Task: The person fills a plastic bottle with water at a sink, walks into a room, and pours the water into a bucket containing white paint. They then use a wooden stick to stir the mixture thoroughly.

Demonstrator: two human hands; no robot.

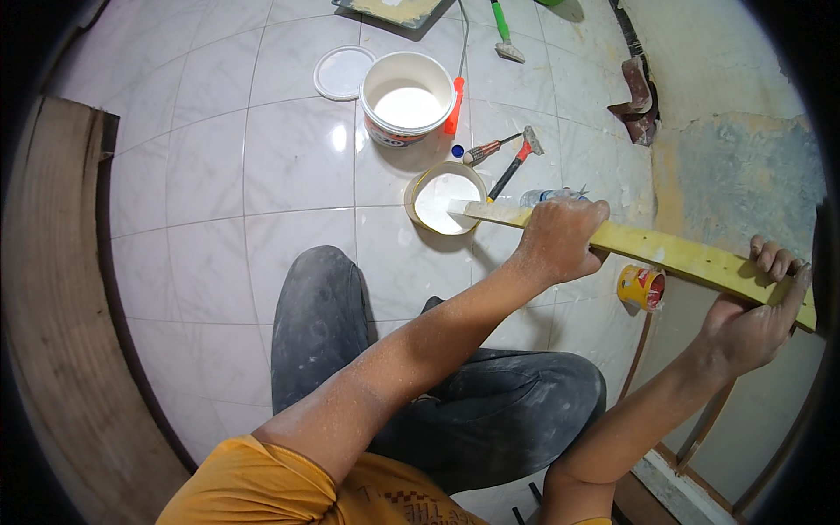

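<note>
A long yellow-painted wooden slat (pixel 669 254) runs from a tub on the floor up to the right. My left hand (pixel 563 238) is closed around its middle part. Near the upper end, my right hand (pixel 759 317) grips the slat with fingers over the top edge and the thumb along the other side. The slat's lower end is coated white and lies over or in the white paste of a small round tub (pixel 409 210). How deep it sits, I cannot tell. Pale dust covers both hands and forearms.
Behind the tub stand a white bucket (pixel 405 131) and its lid (pixel 342 73). A red-handled tool (pixel 454 107), a screwdriver (pixel 492 150), a scraper (pixel 516 164) and a green-handled scraper (pixel 505 39) lie nearby. A yellow can (pixel 640 287) sits by the patched wall (pixel 739 166); a wooden beam (pixel 66 289) stands left.
</note>
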